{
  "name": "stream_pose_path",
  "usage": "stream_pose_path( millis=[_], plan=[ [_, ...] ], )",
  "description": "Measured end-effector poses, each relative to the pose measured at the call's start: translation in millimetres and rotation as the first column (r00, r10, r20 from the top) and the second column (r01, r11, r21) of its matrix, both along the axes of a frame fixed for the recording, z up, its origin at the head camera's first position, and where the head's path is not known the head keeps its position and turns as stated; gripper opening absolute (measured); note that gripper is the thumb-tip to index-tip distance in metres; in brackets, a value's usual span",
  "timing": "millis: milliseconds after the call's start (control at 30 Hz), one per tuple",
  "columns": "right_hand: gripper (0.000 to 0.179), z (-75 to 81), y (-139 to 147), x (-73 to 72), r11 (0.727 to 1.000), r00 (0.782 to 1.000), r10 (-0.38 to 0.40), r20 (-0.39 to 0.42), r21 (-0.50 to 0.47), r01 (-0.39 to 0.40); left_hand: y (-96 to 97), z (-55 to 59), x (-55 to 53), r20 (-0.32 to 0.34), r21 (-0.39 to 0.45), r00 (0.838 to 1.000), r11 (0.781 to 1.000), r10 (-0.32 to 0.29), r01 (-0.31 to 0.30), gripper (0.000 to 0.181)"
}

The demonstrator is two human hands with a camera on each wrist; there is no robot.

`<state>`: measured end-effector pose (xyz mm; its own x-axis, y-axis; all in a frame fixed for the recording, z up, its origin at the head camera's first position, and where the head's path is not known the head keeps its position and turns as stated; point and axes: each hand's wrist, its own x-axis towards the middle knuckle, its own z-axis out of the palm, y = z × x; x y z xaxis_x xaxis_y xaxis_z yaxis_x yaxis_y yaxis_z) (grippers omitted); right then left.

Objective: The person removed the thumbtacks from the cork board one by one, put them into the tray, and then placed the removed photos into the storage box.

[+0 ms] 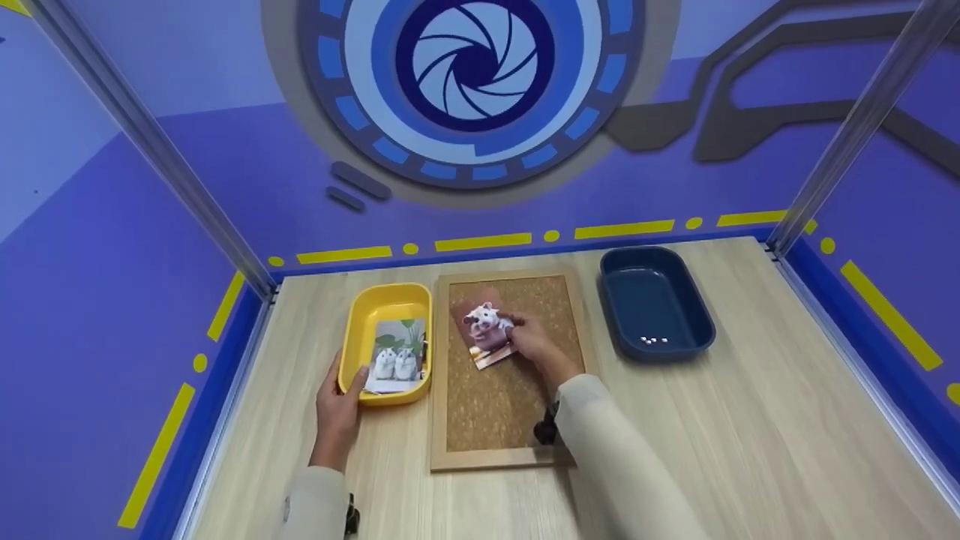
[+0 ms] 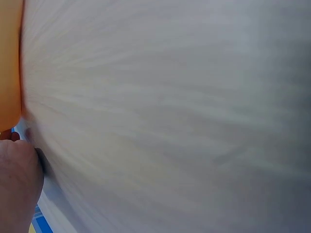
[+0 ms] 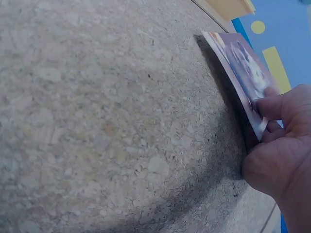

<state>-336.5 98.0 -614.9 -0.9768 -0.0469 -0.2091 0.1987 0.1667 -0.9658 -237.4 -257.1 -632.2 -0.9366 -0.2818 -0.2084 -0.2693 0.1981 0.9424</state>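
My right hand (image 1: 536, 341) pinches a photo card (image 1: 487, 322) showing a white hamster, by its right edge. The card is tilted over the upper left of a wood-framed cork board (image 1: 487, 412); in the right wrist view the photo (image 3: 243, 68) stands at an angle close above the cork. With thumb over the rim and fingers along the outside, my left hand (image 1: 339, 397) grips the near left corner of a yellow tray (image 1: 360, 315). Inside that tray lies a photo (image 1: 397, 360) of two small animals under green leaves. The left wrist view catches mostly table.
A dark blue tray (image 1: 649, 300) stands right of the board, with a few small shiny pieces (image 1: 654, 340) at its near end. The pale wooden table (image 1: 750, 420) is bounded by blue-purple printed panels (image 1: 225, 172) and metal posts.
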Motion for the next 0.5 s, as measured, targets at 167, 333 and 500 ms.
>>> stream_pose_path(
  millis=[167,333,500],
  plan=[
    [0.047,-1.9,-1.3,-1.6,1.0,1.0,-0.008,-0.029,0.02,0.009,0.8,0.3,0.2,-0.024,0.033,1.0,0.999,0.001,0.0,0.084],
    [0.05,-3.1,-2.7,-0.5,1.0,0.999,-0.001,-0.043,-0.007,0.001,-0.1,1.6,0.7,-0.009,0.03,1.0,1.0,0.006,-0.006,0.091],
    [0.057,-3.6,-4.8,-0.1,1.0,0.998,-0.019,-0.062,-0.018,0.018,-2.4,2.4,1.0,0.026,-0.009,0.999,1.0,-0.02,0.021,0.102]
  ],
)
